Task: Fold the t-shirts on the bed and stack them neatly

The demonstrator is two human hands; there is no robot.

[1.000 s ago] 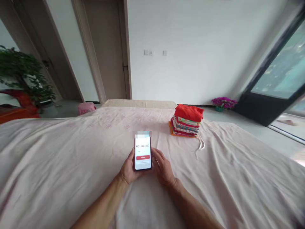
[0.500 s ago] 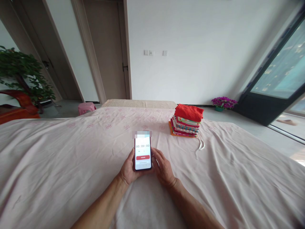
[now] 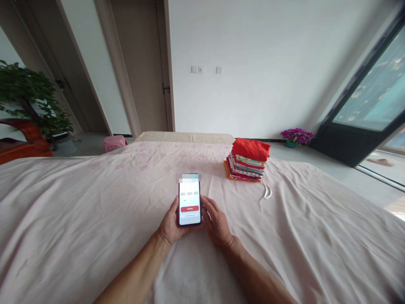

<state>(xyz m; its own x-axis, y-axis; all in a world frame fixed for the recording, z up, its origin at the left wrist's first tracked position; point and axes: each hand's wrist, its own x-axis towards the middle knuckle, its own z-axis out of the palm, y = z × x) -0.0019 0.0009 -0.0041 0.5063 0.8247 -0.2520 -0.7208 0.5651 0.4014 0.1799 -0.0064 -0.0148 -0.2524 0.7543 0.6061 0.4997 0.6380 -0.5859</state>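
Head view, lower centre: left fingers point(image 3: 174, 205) grip the phone point(image 3: 190, 201), half-curled right fingers point(image 3: 212, 205) perhaps touch its edge; tapping its button point(image 3: 190, 208) would call for lifting one.

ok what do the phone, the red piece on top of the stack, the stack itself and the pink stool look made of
Phone: flat, lit front, probably glass; its body is hard to judge.
Red piece: matte, softly rumpled, so fabric.
Stack: folded, patterned layers, likely fabric too.
Pink stool: smooth, evenly coloured, probably moulded plastic.
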